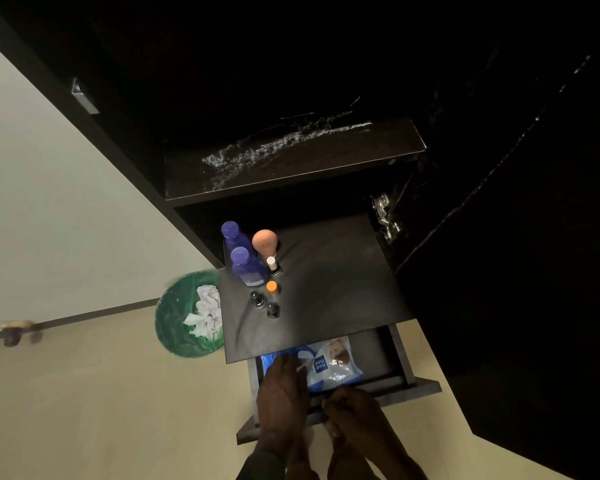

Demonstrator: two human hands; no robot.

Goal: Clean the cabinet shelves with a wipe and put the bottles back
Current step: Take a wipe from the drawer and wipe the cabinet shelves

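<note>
Home room: dark cabinet (291, 161) with toiletry bottles (245, 266), lined waste bin (174, 327) on floor

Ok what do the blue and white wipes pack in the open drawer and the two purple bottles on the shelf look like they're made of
The blue and white wipes pack looks like soft plastic film: it is crinkled and glossy, catching light in patches. The two purple bottles seem to be smooth moulded plastic, opaque with a mild sheen on their caps. The dim light leaves either open to doubt.

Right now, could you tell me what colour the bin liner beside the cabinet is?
Green; the bin liner shows in the head view.
</note>
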